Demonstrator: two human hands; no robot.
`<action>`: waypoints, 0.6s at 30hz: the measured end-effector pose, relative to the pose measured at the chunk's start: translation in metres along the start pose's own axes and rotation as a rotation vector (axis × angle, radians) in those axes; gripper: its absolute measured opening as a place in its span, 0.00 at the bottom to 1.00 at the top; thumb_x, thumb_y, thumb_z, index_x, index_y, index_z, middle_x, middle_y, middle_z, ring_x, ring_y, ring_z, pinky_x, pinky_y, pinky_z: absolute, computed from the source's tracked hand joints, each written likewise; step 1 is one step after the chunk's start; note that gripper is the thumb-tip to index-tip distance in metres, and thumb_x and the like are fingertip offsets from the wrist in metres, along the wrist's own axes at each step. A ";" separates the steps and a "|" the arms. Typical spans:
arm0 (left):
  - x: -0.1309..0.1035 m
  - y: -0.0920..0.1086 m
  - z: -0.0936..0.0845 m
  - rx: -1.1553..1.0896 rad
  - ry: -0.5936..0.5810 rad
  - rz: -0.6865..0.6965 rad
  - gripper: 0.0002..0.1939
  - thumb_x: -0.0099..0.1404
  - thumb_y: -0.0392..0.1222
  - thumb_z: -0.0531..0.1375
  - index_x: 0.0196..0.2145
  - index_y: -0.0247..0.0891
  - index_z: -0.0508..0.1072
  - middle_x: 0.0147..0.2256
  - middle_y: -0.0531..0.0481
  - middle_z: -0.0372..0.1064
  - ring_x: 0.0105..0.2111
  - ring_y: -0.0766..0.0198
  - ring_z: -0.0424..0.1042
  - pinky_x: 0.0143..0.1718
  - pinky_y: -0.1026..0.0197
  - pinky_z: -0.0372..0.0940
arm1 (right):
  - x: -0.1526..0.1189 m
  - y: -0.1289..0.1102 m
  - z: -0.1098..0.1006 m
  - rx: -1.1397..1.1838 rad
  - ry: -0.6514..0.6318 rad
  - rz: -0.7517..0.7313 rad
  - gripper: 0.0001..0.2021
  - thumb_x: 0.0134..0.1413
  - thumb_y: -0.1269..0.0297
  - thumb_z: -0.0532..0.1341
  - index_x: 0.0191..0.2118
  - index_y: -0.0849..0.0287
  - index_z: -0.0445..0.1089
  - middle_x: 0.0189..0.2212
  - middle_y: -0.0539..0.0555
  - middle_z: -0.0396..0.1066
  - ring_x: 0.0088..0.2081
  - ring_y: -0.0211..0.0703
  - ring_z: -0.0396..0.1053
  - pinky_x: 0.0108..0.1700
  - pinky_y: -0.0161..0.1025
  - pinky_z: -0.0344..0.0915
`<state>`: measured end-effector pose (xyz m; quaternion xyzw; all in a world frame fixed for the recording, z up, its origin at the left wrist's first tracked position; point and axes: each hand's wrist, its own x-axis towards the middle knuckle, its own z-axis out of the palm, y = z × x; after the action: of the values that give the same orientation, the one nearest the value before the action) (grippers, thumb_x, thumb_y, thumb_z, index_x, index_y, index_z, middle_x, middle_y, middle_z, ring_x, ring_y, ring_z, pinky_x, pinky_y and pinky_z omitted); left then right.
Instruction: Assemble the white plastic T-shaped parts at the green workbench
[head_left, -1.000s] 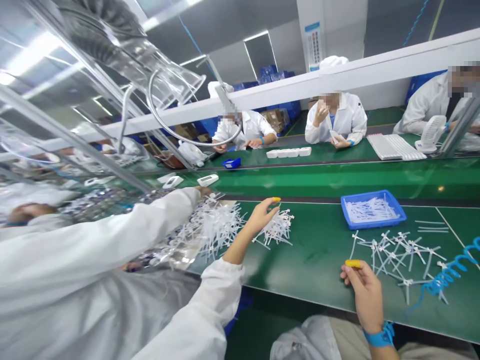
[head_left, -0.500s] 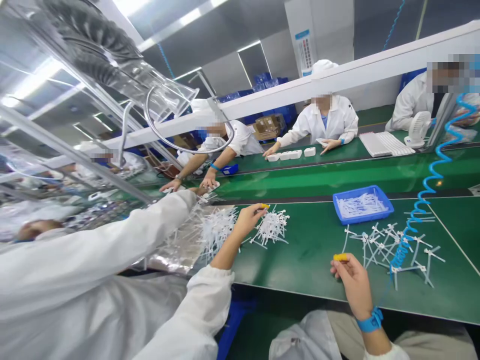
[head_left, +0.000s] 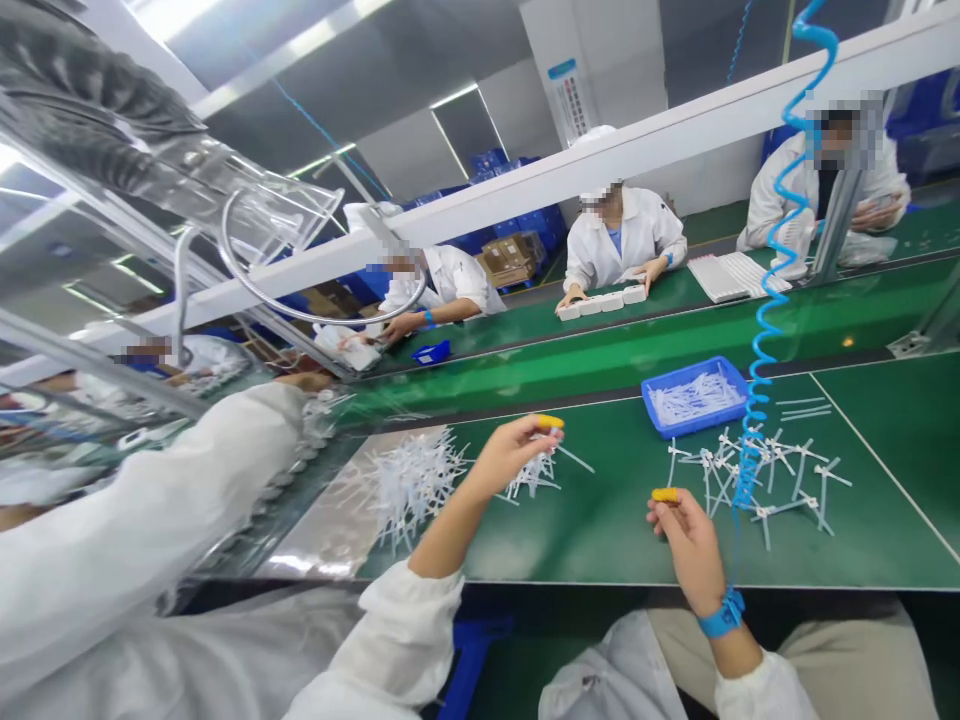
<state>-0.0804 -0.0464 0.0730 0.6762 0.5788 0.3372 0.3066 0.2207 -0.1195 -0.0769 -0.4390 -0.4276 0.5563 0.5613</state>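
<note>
My left hand (head_left: 514, 455), with a yellow finger cot, is closed in a pinch on a thin white strip (head_left: 576, 460) that sticks out to the right. It is just above a small pile of white strips (head_left: 534, 478). Lower right, my right hand (head_left: 691, 555) has its thumb and fingers pressed together above the green table (head_left: 600, 530). It also wears a yellow finger cot, and a blue band circles its wrist. Whether anything is between those fingertips I cannot make out. Loose strips with small white end pieces (head_left: 765, 470) lie spread out to its right.
A blue tray (head_left: 660, 428) of white strips stands behind the spread ones. A coiled blue cord (head_left: 761, 345) hangs before them. At left lies a larger strip heap (head_left: 416, 480) by a co-worker's sleeve (head_left: 217, 470). Other people sit across the green conveyor (head_left: 525, 365).
My left hand has come up off the small pile with a strip in its fingers. My right hand stays pinched. The co-worker's arm at left has drawn farther from the large heap.
</note>
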 end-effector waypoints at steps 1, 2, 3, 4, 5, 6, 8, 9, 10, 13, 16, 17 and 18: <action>0.002 0.006 0.022 -0.075 -0.095 -0.003 0.21 0.68 0.53 0.71 0.52 0.37 0.82 0.45 0.43 0.83 0.45 0.53 0.82 0.48 0.53 0.77 | 0.001 0.000 0.001 0.008 0.033 -0.012 0.21 0.67 0.43 0.66 0.50 0.56 0.78 0.42 0.60 0.83 0.40 0.51 0.81 0.45 0.47 0.77; 0.004 0.010 0.045 -0.146 -0.182 -0.003 0.22 0.67 0.52 0.71 0.53 0.37 0.81 0.46 0.42 0.83 0.45 0.53 0.82 0.49 0.54 0.77 | 0.001 -0.001 0.002 0.013 0.060 -0.025 0.21 0.68 0.44 0.65 0.52 0.56 0.77 0.46 0.61 0.83 0.45 0.53 0.81 0.50 0.50 0.77; 0.008 0.013 0.068 -0.208 -0.265 0.003 0.22 0.67 0.52 0.72 0.52 0.37 0.82 0.46 0.42 0.83 0.46 0.53 0.82 0.49 0.54 0.77 | 0.002 -0.003 0.002 0.017 0.078 -0.041 0.20 0.69 0.45 0.65 0.55 0.55 0.76 0.50 0.61 0.82 0.50 0.55 0.80 0.55 0.52 0.76; 0.011 0.014 0.091 -0.259 -0.340 0.016 0.22 0.67 0.51 0.73 0.53 0.37 0.81 0.47 0.41 0.82 0.47 0.53 0.81 0.51 0.53 0.76 | 0.002 -0.004 0.003 0.019 0.079 -0.057 0.20 0.70 0.46 0.64 0.57 0.54 0.76 0.53 0.61 0.81 0.54 0.55 0.79 0.59 0.54 0.74; 0.015 0.013 0.111 -0.301 -0.407 0.036 0.22 0.66 0.51 0.74 0.52 0.36 0.81 0.47 0.41 0.82 0.47 0.53 0.81 0.52 0.53 0.76 | 0.002 -0.006 0.004 0.024 0.070 -0.076 0.20 0.71 0.48 0.63 0.59 0.53 0.74 0.55 0.61 0.80 0.57 0.56 0.78 0.62 0.55 0.73; 0.018 0.011 0.130 -0.339 -0.466 0.056 0.23 0.65 0.51 0.75 0.52 0.36 0.81 0.47 0.41 0.82 0.46 0.54 0.81 0.52 0.53 0.75 | 0.002 -0.007 0.004 0.028 0.059 -0.098 0.20 0.71 0.50 0.63 0.61 0.52 0.73 0.57 0.60 0.79 0.59 0.55 0.77 0.64 0.55 0.72; 0.024 0.004 0.159 -0.419 -0.526 0.067 0.26 0.64 0.52 0.76 0.54 0.36 0.81 0.46 0.41 0.81 0.45 0.54 0.81 0.52 0.53 0.75 | 0.002 -0.008 0.006 0.029 0.061 -0.137 0.20 0.71 0.52 0.64 0.63 0.51 0.72 0.57 0.60 0.78 0.58 0.55 0.77 0.62 0.55 0.74; 0.027 0.000 0.169 -0.458 -0.539 0.064 0.28 0.63 0.53 0.76 0.55 0.36 0.80 0.46 0.41 0.81 0.45 0.54 0.81 0.52 0.52 0.75 | 0.002 -0.009 0.007 0.025 0.080 -0.152 0.20 0.70 0.53 0.65 0.63 0.51 0.73 0.56 0.60 0.78 0.57 0.55 0.77 0.59 0.54 0.76; 0.029 -0.005 0.176 -0.494 -0.544 0.063 0.29 0.63 0.53 0.77 0.56 0.36 0.79 0.47 0.41 0.80 0.46 0.53 0.81 0.53 0.52 0.75 | 0.002 -0.009 0.008 0.017 0.109 -0.161 0.19 0.69 0.54 0.65 0.61 0.51 0.74 0.56 0.60 0.78 0.56 0.55 0.78 0.56 0.52 0.78; 0.031 -0.017 0.186 -0.593 -0.578 0.076 0.32 0.61 0.52 0.78 0.58 0.38 0.78 0.52 0.39 0.78 0.51 0.49 0.80 0.54 0.52 0.74 | 0.001 -0.010 0.014 -0.001 0.211 -0.167 0.14 0.70 0.55 0.64 0.56 0.51 0.78 0.55 0.60 0.76 0.54 0.54 0.77 0.53 0.49 0.79; 0.028 -0.024 0.187 -0.676 -0.630 0.068 0.33 0.63 0.52 0.78 0.61 0.40 0.77 0.55 0.38 0.78 0.53 0.49 0.80 0.55 0.52 0.74 | -0.001 -0.013 0.016 -0.007 0.267 -0.153 0.13 0.71 0.54 0.65 0.53 0.50 0.81 0.55 0.60 0.74 0.52 0.52 0.77 0.52 0.47 0.79; 0.026 -0.025 0.186 -0.693 -0.638 0.070 0.33 0.64 0.52 0.77 0.62 0.40 0.76 0.55 0.37 0.78 0.53 0.49 0.80 0.55 0.52 0.74 | -0.002 -0.014 0.016 -0.014 0.278 -0.142 0.13 0.70 0.53 0.65 0.53 0.50 0.81 0.54 0.60 0.74 0.50 0.52 0.78 0.51 0.47 0.79; 0.023 -0.026 0.185 -0.708 -0.641 0.083 0.33 0.66 0.52 0.76 0.63 0.40 0.75 0.56 0.36 0.77 0.53 0.49 0.80 0.56 0.52 0.74 | -0.002 -0.016 0.015 -0.025 0.284 -0.130 0.14 0.70 0.52 0.65 0.53 0.51 0.82 0.54 0.60 0.73 0.48 0.51 0.78 0.49 0.46 0.79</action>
<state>0.0565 -0.0239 -0.0537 0.6226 0.2772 0.3001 0.6674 0.2105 -0.1211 -0.0581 -0.4917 -0.3781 0.4457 0.6455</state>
